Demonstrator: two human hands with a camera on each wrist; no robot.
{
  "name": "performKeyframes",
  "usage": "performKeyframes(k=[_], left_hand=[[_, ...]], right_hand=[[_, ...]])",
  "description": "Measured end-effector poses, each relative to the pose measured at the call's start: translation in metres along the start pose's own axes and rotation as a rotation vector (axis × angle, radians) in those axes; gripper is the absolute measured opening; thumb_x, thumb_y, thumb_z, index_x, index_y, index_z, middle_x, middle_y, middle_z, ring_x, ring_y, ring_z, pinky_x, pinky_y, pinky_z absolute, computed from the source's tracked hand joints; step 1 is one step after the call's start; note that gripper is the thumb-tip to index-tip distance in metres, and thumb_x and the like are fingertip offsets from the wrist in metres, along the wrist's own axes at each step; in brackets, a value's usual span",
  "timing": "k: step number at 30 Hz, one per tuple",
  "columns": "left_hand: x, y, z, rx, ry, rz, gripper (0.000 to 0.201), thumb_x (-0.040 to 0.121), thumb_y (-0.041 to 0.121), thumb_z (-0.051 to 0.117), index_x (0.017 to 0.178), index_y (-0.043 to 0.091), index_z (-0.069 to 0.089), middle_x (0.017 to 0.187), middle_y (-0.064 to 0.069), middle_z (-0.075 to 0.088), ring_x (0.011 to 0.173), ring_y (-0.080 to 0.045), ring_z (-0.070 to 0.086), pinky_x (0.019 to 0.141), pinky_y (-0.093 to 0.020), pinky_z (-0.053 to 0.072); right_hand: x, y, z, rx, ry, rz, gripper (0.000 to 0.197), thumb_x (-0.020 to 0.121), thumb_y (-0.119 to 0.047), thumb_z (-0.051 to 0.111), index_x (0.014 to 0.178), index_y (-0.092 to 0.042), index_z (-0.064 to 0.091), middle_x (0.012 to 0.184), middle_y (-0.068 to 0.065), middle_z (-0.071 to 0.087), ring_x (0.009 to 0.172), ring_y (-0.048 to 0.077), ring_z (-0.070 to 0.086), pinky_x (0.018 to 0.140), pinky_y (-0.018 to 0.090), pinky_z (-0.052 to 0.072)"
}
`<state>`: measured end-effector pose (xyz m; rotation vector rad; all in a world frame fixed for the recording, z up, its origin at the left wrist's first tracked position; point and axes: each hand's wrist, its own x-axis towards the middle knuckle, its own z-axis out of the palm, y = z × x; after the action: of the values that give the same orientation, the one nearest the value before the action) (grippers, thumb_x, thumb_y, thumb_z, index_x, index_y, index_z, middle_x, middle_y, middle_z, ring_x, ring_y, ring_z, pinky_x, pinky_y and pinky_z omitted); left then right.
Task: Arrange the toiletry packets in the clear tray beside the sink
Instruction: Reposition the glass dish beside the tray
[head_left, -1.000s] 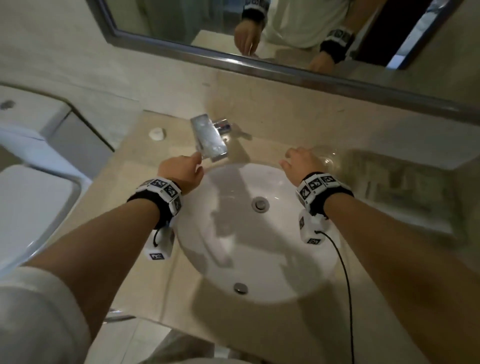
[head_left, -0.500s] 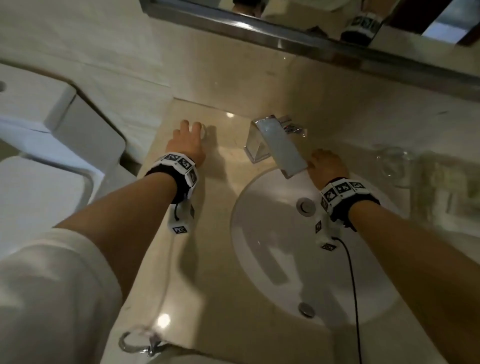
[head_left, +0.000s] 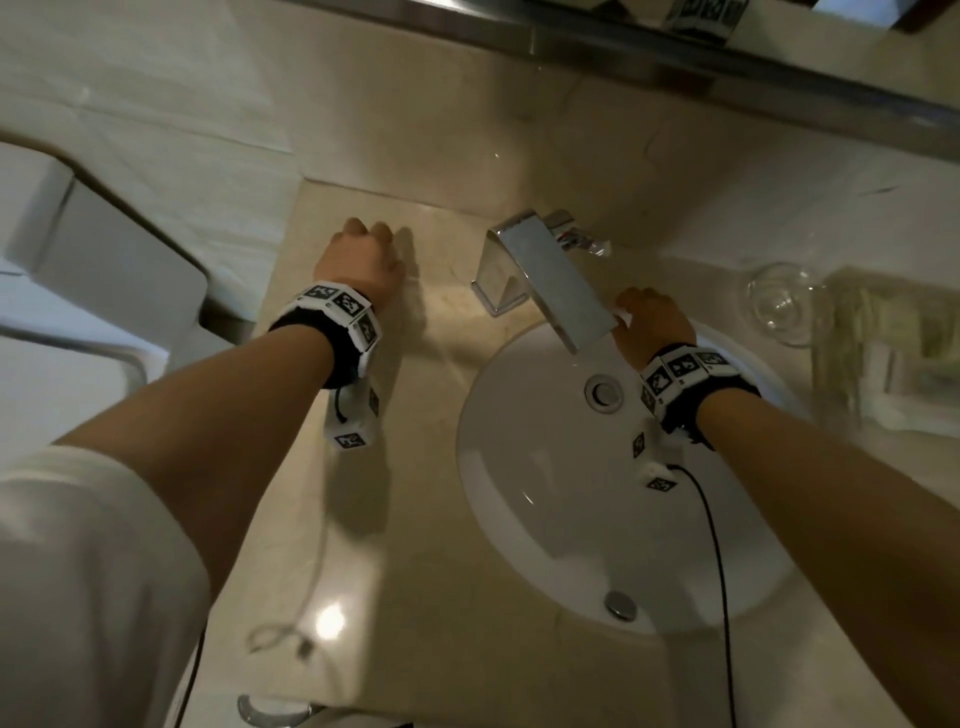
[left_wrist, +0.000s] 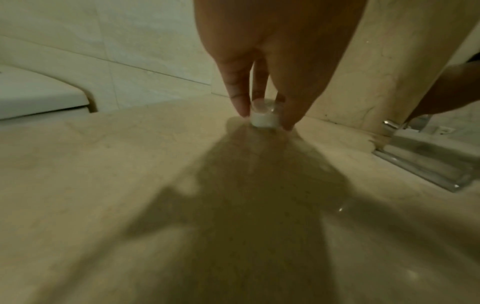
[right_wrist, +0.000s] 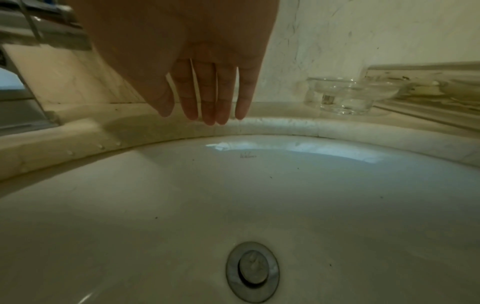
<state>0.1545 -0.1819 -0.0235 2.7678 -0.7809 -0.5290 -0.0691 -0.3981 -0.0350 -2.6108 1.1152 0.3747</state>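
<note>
**Left hand closes on a small round toiletry, far from the tray**

A beige marble counter (head_left: 431, 519) runs under a mirror, with a white sink (head_left: 571, 499) set into it and a chrome tap (head_left: 550, 275) at its back edge. On the far right stands the clear tray (head_left: 883, 332), packets blurred inside, a glass dish (right_wrist: 348, 96) just beside it. The right hand (right_wrist: 207, 92) hangs over the sink's rim, fingers straight and together, holding nothing. The left hand (left_wrist: 265, 78) reaches down to the counter's back left corner, fingertips pinching the sides of a small white round toiletry (left_wrist: 265, 116), which sits well apart from the tray. It looks light, stiff and smooth, so a grip across its sides should serve.
</note>
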Motion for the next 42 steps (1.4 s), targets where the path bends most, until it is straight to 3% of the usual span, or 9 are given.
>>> performKeyframes(k=[6, 11, 13, 18, 20, 24, 30, 35, 42], left_hand=[[-0.015, 0.021, -0.044, -0.204, 0.212, 0.053, 0.041, 0.09, 0.034, 0.051, 0.123, 0.009, 0.054, 0.121, -0.019, 0.054, 0.107, -0.036, 0.055, 0.09, -0.037, 0.043], [-0.045, 0.092, -0.069, -0.297, 0.386, 0.303, 0.038, 0.089, 0.038, 0.054, 0.114, 0.01, 0.06, 0.106, -0.014, 0.061, 0.094, -0.027, 0.058, 0.076, -0.023, 0.036], [-0.059, 0.128, -0.064, -0.299, 0.38, 0.405, 0.038, 0.089, 0.04, 0.054, 0.113, 0.01, 0.061, 0.104, -0.012, 0.061, 0.09, -0.025, 0.058, 0.073, -0.02, 0.033], [-0.09, 0.233, -0.037, -0.288, 0.254, 0.627, 0.053, 0.081, 0.053, 0.047, 0.108, 0.01, 0.062, 0.103, -0.012, 0.062, 0.089, -0.027, 0.06, 0.076, -0.03, 0.044], [-0.1, 0.276, -0.016, -0.267, 0.184, 0.673, 0.051, 0.081, 0.049, 0.05, 0.111, 0.009, 0.061, 0.106, -0.013, 0.061, 0.092, -0.029, 0.059, 0.077, -0.031, 0.044], [-0.105, 0.336, 0.036, -0.23, 0.042, 0.675, 0.04, 0.086, 0.032, 0.059, 0.118, 0.008, 0.055, 0.114, -0.015, 0.058, 0.102, -0.032, 0.057, 0.085, -0.035, 0.045], [-0.091, 0.391, 0.094, -0.074, -0.079, 0.613, 0.039, 0.087, 0.025, 0.057, 0.12, 0.008, 0.05, 0.122, -0.016, 0.054, 0.114, -0.033, 0.052, 0.092, -0.038, 0.042], [-0.071, 0.409, 0.122, 0.008, -0.085, 0.568, 0.044, 0.088, 0.025, 0.054, 0.128, 0.008, 0.045, 0.13, -0.017, 0.051, 0.119, -0.036, 0.047, 0.096, -0.04, 0.04], [-0.051, 0.411, 0.147, 0.176, -0.095, 0.472, 0.047, 0.089, 0.026, 0.046, 0.135, 0.017, 0.039, 0.139, -0.012, 0.046, 0.126, -0.033, 0.044, 0.101, -0.043, 0.033]], right_hand=[[0.005, -0.013, -0.018, -0.025, -0.034, -0.028, 0.035, 0.097, -0.022, 0.038, 0.121, -0.001, 0.05, 0.125, 0.019, 0.052, 0.115, 0.037, 0.048, 0.095, 0.043, 0.044], [-0.01, 0.003, -0.054, 0.03, 0.075, -0.084, 0.028, 0.09, -0.015, 0.043, 0.108, 0.002, 0.057, 0.114, 0.022, 0.059, 0.105, 0.037, 0.055, 0.087, 0.042, 0.049], [-0.02, 0.018, -0.063, 0.039, 0.108, -0.067, 0.029, 0.092, -0.017, 0.043, 0.109, 0.001, 0.058, 0.114, 0.021, 0.059, 0.104, 0.037, 0.055, 0.085, 0.041, 0.047], [-0.046, 0.081, -0.083, 0.091, 0.203, -0.051, 0.028, 0.094, -0.019, 0.044, 0.108, -0.002, 0.062, 0.113, 0.017, 0.062, 0.104, 0.033, 0.057, 0.088, 0.037, 0.044], [-0.062, 0.119, -0.089, 0.091, 0.275, -0.018, 0.027, 0.093, -0.019, 0.044, 0.108, -0.005, 0.061, 0.113, 0.015, 0.062, 0.105, 0.032, 0.057, 0.09, 0.037, 0.042], [-0.083, 0.189, -0.091, 0.18, 0.284, 0.108, 0.026, 0.095, -0.017, 0.042, 0.112, -0.005, 0.057, 0.111, 0.016, 0.061, 0.103, 0.033, 0.058, 0.081, 0.035, 0.044], [-0.095, 0.27, -0.083, 0.187, 0.313, 0.169, 0.029, 0.094, -0.019, 0.045, 0.117, -0.004, 0.056, 0.121, 0.014, 0.056, 0.114, 0.032, 0.051, 0.093, 0.04, 0.044], [-0.094, 0.299, -0.07, 0.176, 0.323, 0.171, 0.028, 0.094, -0.019, 0.046, 0.112, 0.0, 0.058, 0.119, 0.016, 0.056, 0.112, 0.033, 0.05, 0.092, 0.037, 0.04], [-0.096, 0.313, -0.053, 0.209, 0.224, 0.189, 0.037, 0.093, -0.019, 0.047, 0.126, -0.004, 0.052, 0.131, 0.015, 0.049, 0.122, 0.032, 0.044, 0.1, 0.043, 0.04]])
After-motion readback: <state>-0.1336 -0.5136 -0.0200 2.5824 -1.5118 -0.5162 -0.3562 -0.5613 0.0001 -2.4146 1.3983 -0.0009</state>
